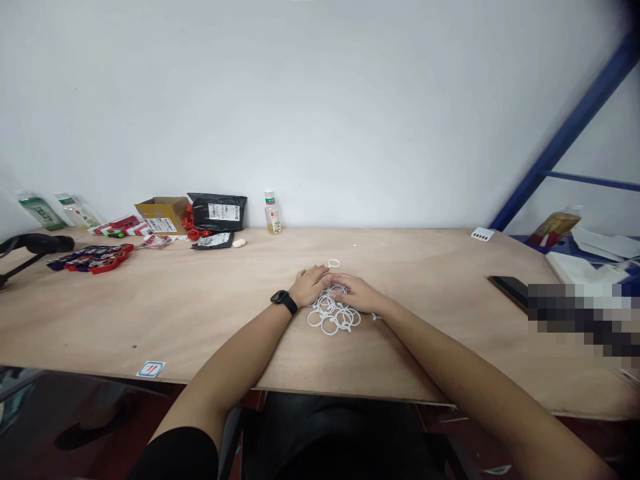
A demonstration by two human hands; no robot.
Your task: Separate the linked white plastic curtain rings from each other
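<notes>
A loose pile of white plastic rings [329,326] with small tabs, looking like curtain rings, lies on the wooden table [200,320] in front of me. My left hand [310,287], below a black wristwatch [283,301], rests at the pile's upper left with fingers stretched out. From the right, my right hand [359,294] reaches over the pile, its fingers extended and lightly curved across the rings. The two hands' fingertips come close together at the top, and part of the pile is hidden beneath them. One single ring [334,263] lies apart, just beyond the fingertips.
Along the wall stand a drink bottle [273,213], a black parcel bag [220,212], and a cardboard box [163,215]. Red and blue packets [93,258] lie at the left. To the right are a white multi-port charger [482,234], a dark phone-like slab [507,292] and a blue metal frame [560,133].
</notes>
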